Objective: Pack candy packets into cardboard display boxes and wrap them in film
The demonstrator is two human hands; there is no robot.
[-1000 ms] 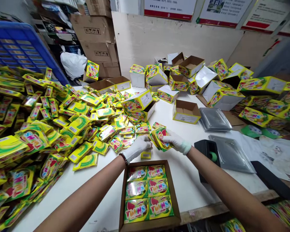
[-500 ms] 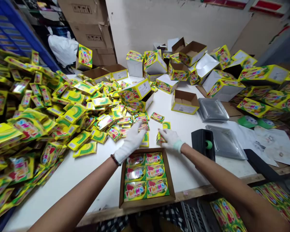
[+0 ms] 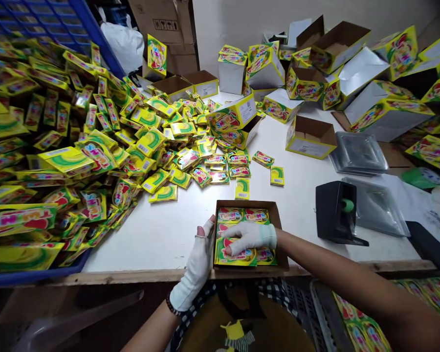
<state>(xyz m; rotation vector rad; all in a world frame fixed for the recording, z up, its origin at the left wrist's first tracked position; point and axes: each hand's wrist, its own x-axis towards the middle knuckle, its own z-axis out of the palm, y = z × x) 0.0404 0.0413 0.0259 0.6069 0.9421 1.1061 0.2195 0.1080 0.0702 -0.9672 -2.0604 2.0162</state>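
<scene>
A shallow brown cardboard box sits at the table's front edge, filled with small yellow-green TWINS packs. Across the packs lies my right hand in a white fingertip-less glove, fingers stretched out and palm down. Beneath it, the pack at the box's near left looks raised above its neighbours. Against the box's left wall rests my left hand, gloved too, with its thumb apart and some fingers hidden by the box. Beyond the box lie a few loose packs.
A large heap of packs covers the left side beside a blue crate. Open display boxes stand at the back and right. A black tape dispenser and clear plastic trays are on the right.
Both hands have come back from the loose packs: the right onto the box's contents, the left to its left side. The box now sits nearer the table's front edge. The view has shifted.
</scene>
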